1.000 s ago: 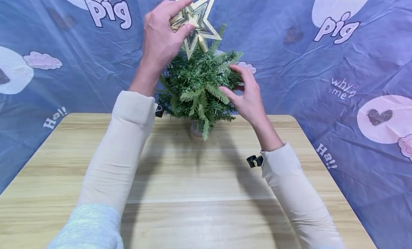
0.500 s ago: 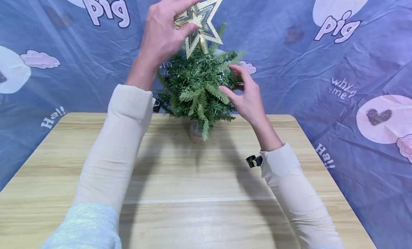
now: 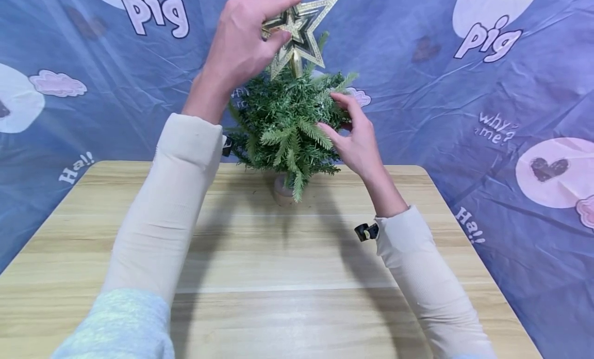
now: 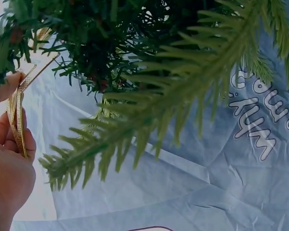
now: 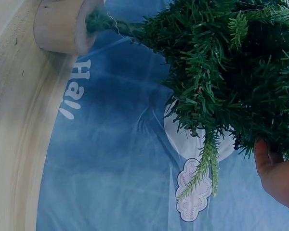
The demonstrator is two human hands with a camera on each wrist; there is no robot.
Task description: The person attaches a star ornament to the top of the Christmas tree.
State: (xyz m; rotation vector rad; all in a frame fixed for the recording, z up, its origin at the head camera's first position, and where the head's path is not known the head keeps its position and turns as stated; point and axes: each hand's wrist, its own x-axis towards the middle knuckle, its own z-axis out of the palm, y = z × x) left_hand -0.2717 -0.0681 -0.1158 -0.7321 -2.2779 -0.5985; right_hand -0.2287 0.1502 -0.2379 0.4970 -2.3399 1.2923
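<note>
A small artificial Christmas tree point(image 3: 283, 109) stands upright on a round wooden base point(image 5: 58, 26) at the far side of the table. My left hand point(image 3: 243, 42) pinches a gold star tree topper point(image 3: 294, 29) by its left points, between thumb and fingers. Below the star, its gold stem point(image 3: 296, 64) overlaps the tree's top, and the foliage hides the stem's lower end. On the tree's right side, my right hand point(image 3: 359, 137) holds the branches between thumb and fingers. Its fingertips are partly sunk in the green needles point(image 5: 274, 120).
The wooden table point(image 3: 287, 266) ends just behind the tree. Close behind hangs a wrinkled blue cloth point(image 3: 403, 91) with printed words and clouds. One light green sprig point(image 4: 135, 125) juts out near the left wrist camera.
My left hand has moved slightly right with the star, which has turned more upright, its stem now nearly vertical over the treetop. The right hand stays at the branches.
</note>
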